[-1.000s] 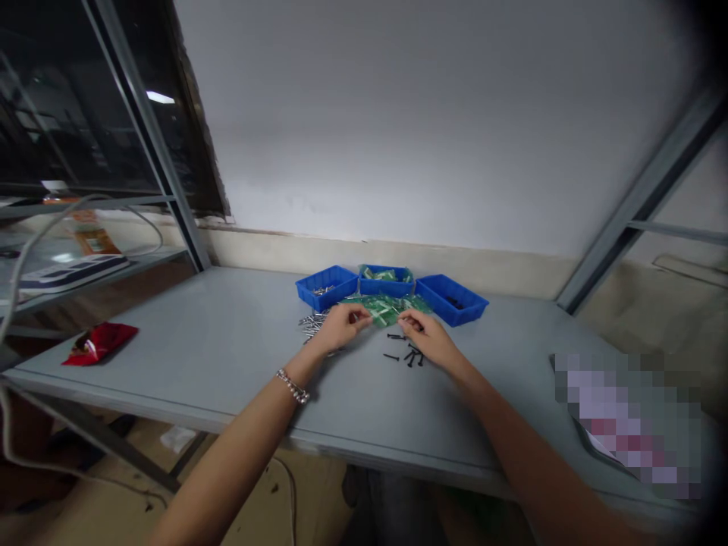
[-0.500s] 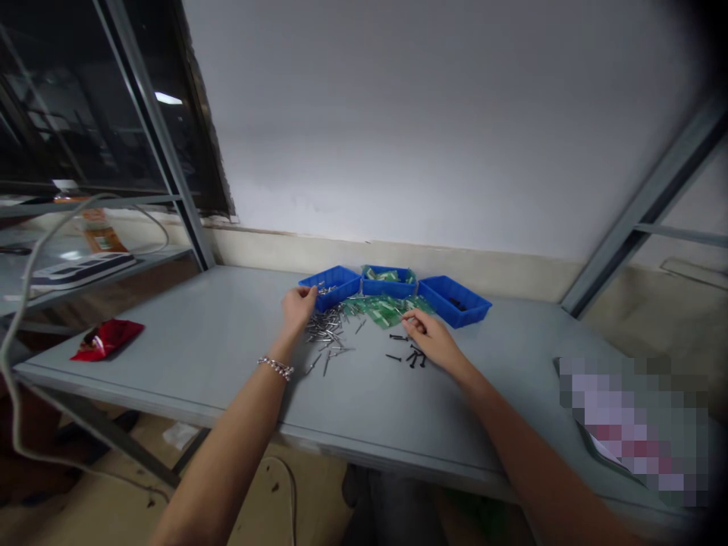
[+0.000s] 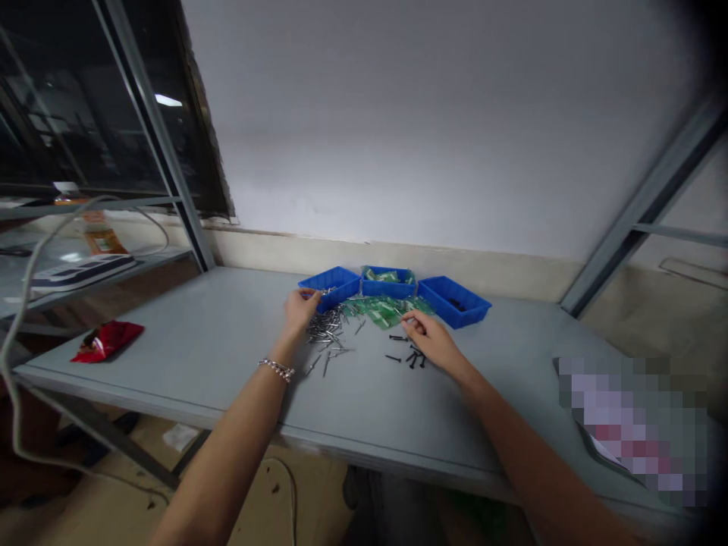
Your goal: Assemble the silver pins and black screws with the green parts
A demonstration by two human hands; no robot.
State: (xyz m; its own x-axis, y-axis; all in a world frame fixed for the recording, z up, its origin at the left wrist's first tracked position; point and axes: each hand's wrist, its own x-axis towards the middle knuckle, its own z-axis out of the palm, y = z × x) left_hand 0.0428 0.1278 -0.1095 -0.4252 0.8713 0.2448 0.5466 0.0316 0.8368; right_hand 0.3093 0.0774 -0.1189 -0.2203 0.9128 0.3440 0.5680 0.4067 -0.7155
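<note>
My left hand (image 3: 301, 309) is closed in a pinch at the near left rim of the left blue bin (image 3: 348, 288), which holds some thin silver pieces. Anything between its fingertips is too small to make out. Beside it lies a pile of thin silver rivet-like pins (image 3: 327, 327). My right hand (image 3: 425, 332) is also pinched, by the edge of the green packets (image 3: 382, 312); what it grips is unclear. Below that hand are several black screws (image 3: 414, 356). The middle blue bin (image 3: 389, 288) contains green packets, and the right blue bin (image 3: 447, 296) has dark pieces inside.
A red wrapper (image 3: 109, 340) lies at the table's left. To the right is a blurred-out flat item (image 3: 631, 425). Metal posts (image 3: 637, 205) rise at both sides, before a wall. A power strip (image 3: 83, 271), bottle (image 3: 102, 231) and cable (image 3: 26, 303) are at far left.
My left hand has shifted very slightly right and down at the left bin, its fingers tilting a little. My right hand stays in nearly the same place.
</note>
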